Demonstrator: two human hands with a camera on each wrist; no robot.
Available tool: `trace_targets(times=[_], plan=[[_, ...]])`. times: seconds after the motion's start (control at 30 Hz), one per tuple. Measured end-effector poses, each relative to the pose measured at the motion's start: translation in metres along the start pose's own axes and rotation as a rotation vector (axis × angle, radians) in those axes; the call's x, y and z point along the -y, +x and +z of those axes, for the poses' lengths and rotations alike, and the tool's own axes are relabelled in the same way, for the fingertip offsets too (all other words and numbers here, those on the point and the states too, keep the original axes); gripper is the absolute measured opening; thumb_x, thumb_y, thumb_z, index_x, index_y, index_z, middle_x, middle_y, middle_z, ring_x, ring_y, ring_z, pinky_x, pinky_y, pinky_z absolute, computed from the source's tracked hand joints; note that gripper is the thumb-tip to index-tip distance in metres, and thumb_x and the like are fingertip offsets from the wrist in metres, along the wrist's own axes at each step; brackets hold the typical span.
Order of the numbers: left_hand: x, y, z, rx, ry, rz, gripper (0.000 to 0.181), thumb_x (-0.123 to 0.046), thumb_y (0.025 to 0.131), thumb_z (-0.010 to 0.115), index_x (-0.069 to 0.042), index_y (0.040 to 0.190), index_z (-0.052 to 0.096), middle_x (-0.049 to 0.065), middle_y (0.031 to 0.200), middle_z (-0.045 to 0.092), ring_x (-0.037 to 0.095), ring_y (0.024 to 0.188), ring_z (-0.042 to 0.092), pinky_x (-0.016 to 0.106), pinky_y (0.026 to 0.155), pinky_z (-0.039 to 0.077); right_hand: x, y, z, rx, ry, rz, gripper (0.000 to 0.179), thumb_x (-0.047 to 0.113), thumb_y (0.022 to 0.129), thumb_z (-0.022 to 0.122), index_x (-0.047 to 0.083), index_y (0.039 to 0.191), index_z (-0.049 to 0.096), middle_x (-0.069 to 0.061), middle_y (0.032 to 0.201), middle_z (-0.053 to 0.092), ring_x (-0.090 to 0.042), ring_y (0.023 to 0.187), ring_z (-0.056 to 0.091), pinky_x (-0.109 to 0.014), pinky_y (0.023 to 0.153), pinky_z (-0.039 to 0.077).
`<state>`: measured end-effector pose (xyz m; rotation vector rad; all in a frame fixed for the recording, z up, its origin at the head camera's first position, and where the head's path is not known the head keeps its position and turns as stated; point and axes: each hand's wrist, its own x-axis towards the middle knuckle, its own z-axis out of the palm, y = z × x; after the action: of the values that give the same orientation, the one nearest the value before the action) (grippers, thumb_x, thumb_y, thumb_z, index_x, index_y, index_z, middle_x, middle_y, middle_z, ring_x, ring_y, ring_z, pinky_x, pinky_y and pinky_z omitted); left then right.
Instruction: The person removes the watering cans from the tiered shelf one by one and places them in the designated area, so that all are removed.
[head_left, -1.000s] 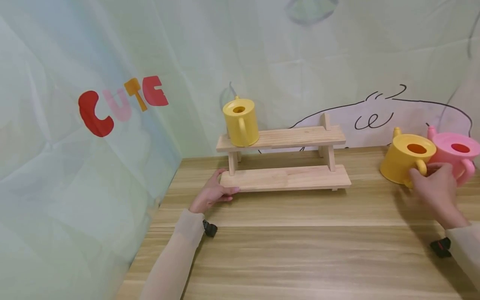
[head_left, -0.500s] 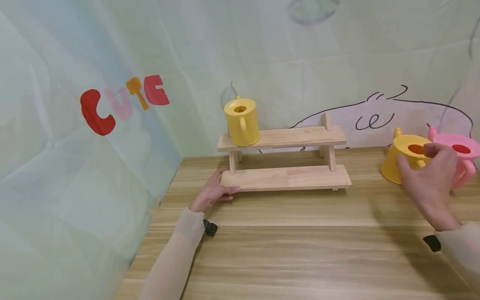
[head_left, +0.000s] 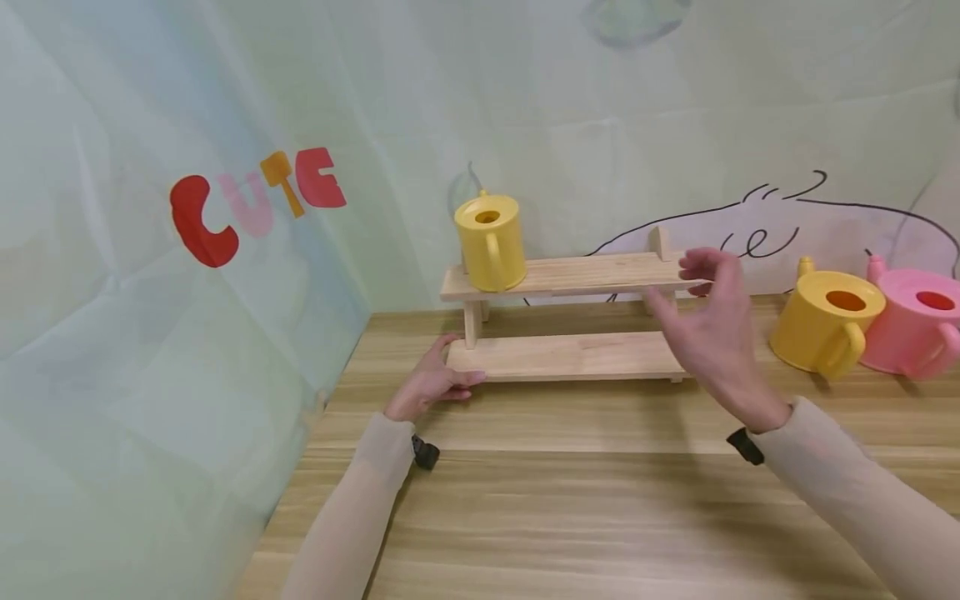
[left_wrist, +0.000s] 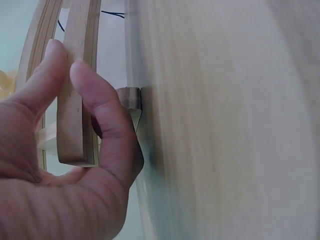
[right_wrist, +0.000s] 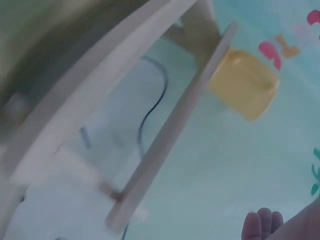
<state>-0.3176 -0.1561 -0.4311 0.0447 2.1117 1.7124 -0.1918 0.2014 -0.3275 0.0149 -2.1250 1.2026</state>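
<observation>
A two-tier wooden shelf (head_left: 562,358) stands on the table against the backdrop. My left hand (head_left: 431,385) holds the left end of its lower board; the left wrist view shows thumb and fingers on either side of that board (left_wrist: 75,130). On the left of the upper tier sits a yellow watering can (head_left: 480,254), its handle toward me. My right hand (head_left: 716,337), fingers spread and bent with nothing between them, hovers in front of the shelf's right end and hides part of it. In the right wrist view only some fingertips (right_wrist: 264,225) show at the bottom.
Right of the shelf, a second yellow watering can (head_left: 810,325) and a pink watering can (head_left: 896,325) stand side by side on the wooden table (head_left: 570,517). A fabric backdrop (head_left: 525,100) with printed letters hangs behind and at the left.
My right hand has let go of the right-hand yellow watering can's handle and moved left to the shelf's right end. That can stays beside the pink one. My left hand keeps its hold.
</observation>
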Motion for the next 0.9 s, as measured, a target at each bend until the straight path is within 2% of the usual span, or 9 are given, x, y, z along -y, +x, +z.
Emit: trace_targets(times=[0.1,0.17,0.3,0.43,0.6,0.77,0.9], plan=[[0.001,0.000,0.000,0.003,0.002,0.008,0.098,0.002,0.097,0.079,-0.019,0.172,0.019,0.005,0.086,0.070,0.010,0.068,0.070,0.019,0.060,0.062,0.017,0.006,0.026,0.073,0.075,-0.042,0.060,0.018,0.097,0.079,-0.006,0.142,0.050,-0.022,0.135,0.060,-0.038,0.123,0.056,-0.032,0.101,0.042],[0.001,0.000,0.000,0.005,0.006,0.009,0.097,0.002,0.097,0.079,-0.019,0.172,0.020,0.005,0.086,0.070,0.009,0.068,0.070,0.019,0.061,0.062,0.026,0.010,0.044,0.124,0.105,-0.037,0.057,0.019,0.097,0.079,-0.005,0.140,0.051,-0.020,0.132,0.062,-0.037,0.122,0.058,-0.036,0.103,0.046],[0.002,-0.003,0.002,0.006,0.017,0.008,0.098,0.001,0.097,0.080,-0.019,0.172,0.020,0.005,0.087,0.069,0.009,0.066,0.069,0.019,0.061,0.062,0.037,0.020,0.076,0.235,0.150,0.019,0.054,0.023,0.099,0.078,-0.003,0.139,0.053,-0.019,0.130,0.063,-0.036,0.123,0.059,-0.045,0.109,0.052],[0.001,-0.003,0.005,0.019,0.023,0.014,0.098,-0.001,0.098,0.080,-0.019,0.172,0.019,0.005,0.086,0.072,0.009,0.067,0.070,0.019,0.061,0.062,0.040,0.030,0.102,0.321,0.179,0.085,0.053,0.025,0.100,0.077,-0.002,0.139,0.054,-0.019,0.131,0.063,-0.037,0.126,0.060,-0.048,0.112,0.053],[-0.003,-0.002,0.004,0.017,0.007,0.021,0.099,0.000,0.097,0.081,-0.021,0.172,0.020,0.004,0.084,0.076,0.011,0.070,0.073,0.019,0.061,0.062,0.038,0.043,0.127,0.360,0.218,0.094,0.055,0.025,0.100,0.078,-0.004,0.140,0.054,-0.022,0.132,0.064,-0.037,0.124,0.062,-0.047,0.110,0.056],[-0.004,0.000,0.001,0.018,0.017,0.014,0.100,-0.001,0.097,0.081,-0.019,0.172,0.018,0.004,0.084,0.073,0.011,0.070,0.072,0.019,0.061,0.062,0.035,0.050,0.145,0.357,0.275,0.113,0.054,0.023,0.099,0.079,-0.004,0.139,0.055,-0.022,0.130,0.066,-0.033,0.118,0.064,-0.046,0.108,0.058],[-0.002,-0.002,-0.001,0.019,0.006,0.000,0.099,-0.002,0.098,0.080,-0.019,0.172,0.018,0.004,0.085,0.074,0.011,0.071,0.073,0.019,0.061,0.062,0.035,0.052,0.159,0.359,0.308,0.097,0.049,0.020,0.099,0.078,-0.004,0.136,0.057,-0.021,0.127,0.067,-0.032,0.116,0.064,-0.043,0.105,0.059]])
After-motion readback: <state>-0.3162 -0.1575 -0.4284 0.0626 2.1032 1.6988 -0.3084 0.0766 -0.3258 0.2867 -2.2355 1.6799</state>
